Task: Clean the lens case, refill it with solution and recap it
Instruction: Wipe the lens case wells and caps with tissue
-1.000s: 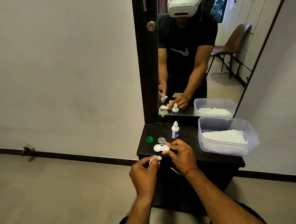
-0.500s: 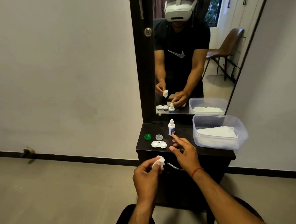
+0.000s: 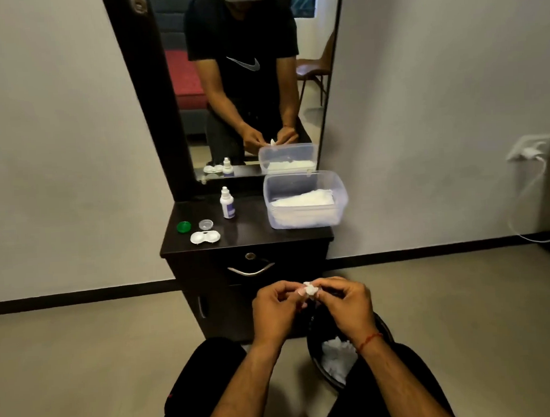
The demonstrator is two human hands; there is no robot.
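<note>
Left hand (image 3: 274, 307) and right hand (image 3: 345, 303) now both pinch the crumpled tissue wad (image 3: 310, 290) in curled fingertips, drawn back from the dresser (image 3: 252, 231) to above a black bin (image 3: 313, 362). The lens case (image 3: 205, 237) lies open on the dresser top, uncapped. Wiping looks finished, and refilling likely comes next.

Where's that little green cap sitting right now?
In the head view, the green cap lies near the left edge of the dark cabinet top, just left of the clear cap and up-left of the open white lens case.
</note>
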